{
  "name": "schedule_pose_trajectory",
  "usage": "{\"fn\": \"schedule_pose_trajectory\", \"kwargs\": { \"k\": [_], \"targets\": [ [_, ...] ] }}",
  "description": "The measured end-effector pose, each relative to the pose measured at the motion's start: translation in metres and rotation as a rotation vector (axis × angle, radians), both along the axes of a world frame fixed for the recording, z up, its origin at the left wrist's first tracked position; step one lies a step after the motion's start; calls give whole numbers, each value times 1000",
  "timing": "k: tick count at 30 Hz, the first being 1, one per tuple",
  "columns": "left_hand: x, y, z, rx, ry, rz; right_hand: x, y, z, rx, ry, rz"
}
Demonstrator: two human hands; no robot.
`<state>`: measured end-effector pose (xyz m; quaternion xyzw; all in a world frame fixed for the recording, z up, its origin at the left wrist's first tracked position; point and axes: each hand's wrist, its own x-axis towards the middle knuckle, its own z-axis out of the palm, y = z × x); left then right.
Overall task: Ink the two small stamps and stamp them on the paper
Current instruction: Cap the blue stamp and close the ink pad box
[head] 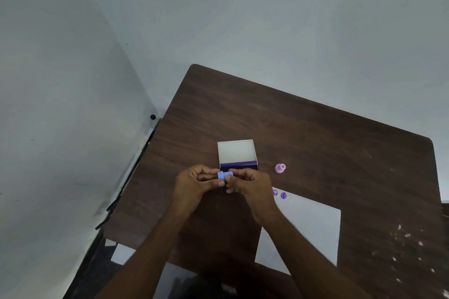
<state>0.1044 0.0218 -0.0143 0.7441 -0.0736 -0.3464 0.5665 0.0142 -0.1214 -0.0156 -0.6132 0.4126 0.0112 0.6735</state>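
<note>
On the dark brown wooden counter [315, 133], your white paper sheet [313, 226] lies right of your forearms. Your left hand [194, 183] and right hand [252, 184] meet over the open purple ink pad box [237, 153], both pinching the small blue round stamp [224, 175]. The small pink stamp [280, 168] stands apart, right.

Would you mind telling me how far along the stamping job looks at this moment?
Two purple prints already sit at the top corner of the paper, so both stampings may be done. The ink pad box is open. In hand: the blue stamp, held between the left hand and right hand above the pad. The pink stamp lies aside on the table.
</note>
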Motion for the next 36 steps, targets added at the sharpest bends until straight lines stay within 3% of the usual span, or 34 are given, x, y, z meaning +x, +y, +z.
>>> {"fn": "schedule_pose_trajectory", "kwargs": {
  "k": [11, 19, 27, 36],
  "targets": [
    [-2, -5, 1, -7, -108, -19, 2, -12, 4, 40, -2, 31],
    [-2, -3, -2, 47, -130, -40, 0, -5, -3, 56, -12, -63],
    [-13, -20, -9, 115, -104, -99, -17, -23, -5, -134, 20, -184],
    [-36, -82, -8, 153, -100, -230, -52, -68, -15, -385, 203, -313]
  ]
}}
